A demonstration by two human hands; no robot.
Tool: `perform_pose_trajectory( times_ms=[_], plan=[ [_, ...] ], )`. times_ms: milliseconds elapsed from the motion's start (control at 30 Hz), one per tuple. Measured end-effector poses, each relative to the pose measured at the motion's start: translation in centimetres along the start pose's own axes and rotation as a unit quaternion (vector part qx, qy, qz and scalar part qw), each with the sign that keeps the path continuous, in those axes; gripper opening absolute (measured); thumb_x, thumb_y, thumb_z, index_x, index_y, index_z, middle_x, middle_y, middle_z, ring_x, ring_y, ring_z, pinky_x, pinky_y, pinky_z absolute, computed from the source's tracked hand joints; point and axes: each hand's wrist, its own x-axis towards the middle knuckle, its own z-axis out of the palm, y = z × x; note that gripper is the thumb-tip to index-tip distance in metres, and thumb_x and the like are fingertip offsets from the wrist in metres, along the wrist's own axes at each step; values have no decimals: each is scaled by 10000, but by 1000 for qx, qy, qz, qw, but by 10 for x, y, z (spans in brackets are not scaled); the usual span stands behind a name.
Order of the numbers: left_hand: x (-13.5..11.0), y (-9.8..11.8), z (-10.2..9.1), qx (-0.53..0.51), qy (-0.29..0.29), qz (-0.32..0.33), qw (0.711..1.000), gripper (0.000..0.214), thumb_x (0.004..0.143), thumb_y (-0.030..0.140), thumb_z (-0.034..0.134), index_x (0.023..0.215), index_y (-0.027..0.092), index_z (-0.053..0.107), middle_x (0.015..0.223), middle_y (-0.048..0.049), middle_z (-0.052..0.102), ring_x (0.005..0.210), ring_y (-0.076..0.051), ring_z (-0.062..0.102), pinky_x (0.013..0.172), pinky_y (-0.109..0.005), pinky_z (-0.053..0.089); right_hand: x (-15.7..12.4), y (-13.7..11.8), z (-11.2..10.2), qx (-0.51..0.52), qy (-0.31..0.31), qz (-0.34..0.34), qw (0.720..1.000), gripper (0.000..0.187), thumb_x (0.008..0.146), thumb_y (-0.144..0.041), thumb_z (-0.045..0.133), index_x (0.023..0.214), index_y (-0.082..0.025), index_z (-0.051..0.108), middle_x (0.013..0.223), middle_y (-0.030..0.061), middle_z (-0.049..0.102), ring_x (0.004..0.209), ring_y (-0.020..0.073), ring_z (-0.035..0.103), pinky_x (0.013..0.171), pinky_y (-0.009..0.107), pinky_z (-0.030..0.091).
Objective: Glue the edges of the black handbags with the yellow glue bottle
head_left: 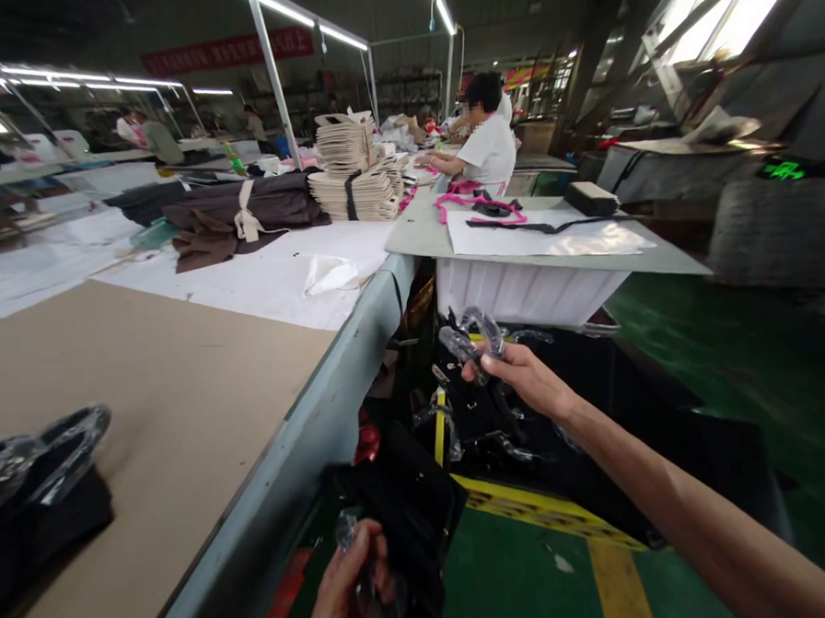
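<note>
My right hand (pixel 519 373) is closed around plastic-wrapped bag handles (pixel 481 328) above a yellow crate (pixel 533 501). Below it, black bags (pixel 477 407) with metal fittings and wrapped handles fill the crate; whether the gripped handles belong to one of these is unclear. Lower down, beside the table edge, my left hand (pixel 350 580) has its fingers wrapped round another plastic-covered handle (pixel 347 529). A black bag (pixel 401 494) hangs next to that hand. On the table at far left lies one more black bag (pixel 50 522), its handles in clear plastic.
A brown board (pixel 180 358) covers the near tabletop, whose blue-grey edge (pixel 308 425) runs between it and the crate. Stacked beige pieces (pixel 355 192) and dark fabric (pixel 248 207) stand farther back. A white bin (pixel 529 289) sits under the side board. A co-worker (pixel 490 143) is beyond.
</note>
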Motion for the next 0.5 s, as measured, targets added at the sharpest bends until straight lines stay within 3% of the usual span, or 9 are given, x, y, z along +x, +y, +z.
perform_pose_trajectory(
  times_ms=[67, 167, 200, 267, 333, 400, 500],
  plan=[
    [-5, 4, 12, -23, -15, 15, 1000, 391, 611, 398, 758, 875, 143, 624, 796, -30, 594, 520, -52, 435, 466, -194, 345, -18, -14, 37, 20, -63, 7, 998, 369, 829, -428, 576, 1081, -163, 623, 943, 70, 644, 877, 214, 567, 834, 334, 403],
    [-8, 9, 21, -42, -52, 22, 998, 453, 683, 492, 675, 979, 154, 621, 955, -74, 612, 579, -78, 477, 519, -222, 393, -46, -24, 92, 90, -233, 39, 968, 326, 846, -379, 561, 1087, -171, 631, 944, 44, 635, 865, 201, 567, 815, 311, 409],
    [-8, 10, 21, -37, -59, 11, 997, 449, 705, 497, 652, 978, 142, 623, 937, -80, 621, 606, -95, 504, 550, -233, 410, -55, -25, 107, 110, -281, 52, 952, 314, 856, -370, 542, 1074, -165, 637, 911, 38, 629, 826, 192, 566, 782, 301, 416],
    [-7, 12, 14, -15, -65, -26, 997, 376, 723, 441, 652, 897, 109, 642, 805, -71, 634, 643, -128, 546, 606, -248, 433, -67, -24, 129, 123, -318, 56, 939, 274, 857, -355, 535, 1002, -160, 662, 849, 21, 611, 768, 173, 548, 732, 277, 414],
    [-7, 13, 5, -3, -37, -61, 997, 250, 697, 323, 689, 792, 96, 649, 703, -52, 628, 665, -147, 572, 656, -259, 453, -75, -18, 139, 106, -308, 55, 944, 234, 843, -351, 553, 915, -166, 676, 803, 6, 598, 754, 167, 534, 724, 266, 404],
    [-11, 13, -5, -12, 2, -74, 997, 166, 650, 210, 712, 752, 98, 644, 677, -42, 628, 692, -160, 590, 713, -278, 473, -78, -8, 138, 84, -261, 67, 959, 212, 826, -356, 579, 874, -171, 670, 769, -3, 592, 750, 169, 527, 729, 268, 398],
    [-20, 16, -17, -31, 44, -69, 996, 169, 609, 125, 702, 760, 117, 627, 637, -10, 603, 685, -152, 593, 782, -316, 488, -77, 14, 119, 80, -150, 96, 981, 270, 776, -405, 637, 900, -165, 642, 761, 0, 584, 731, 168, 522, 718, 277, 395]
  ],
)
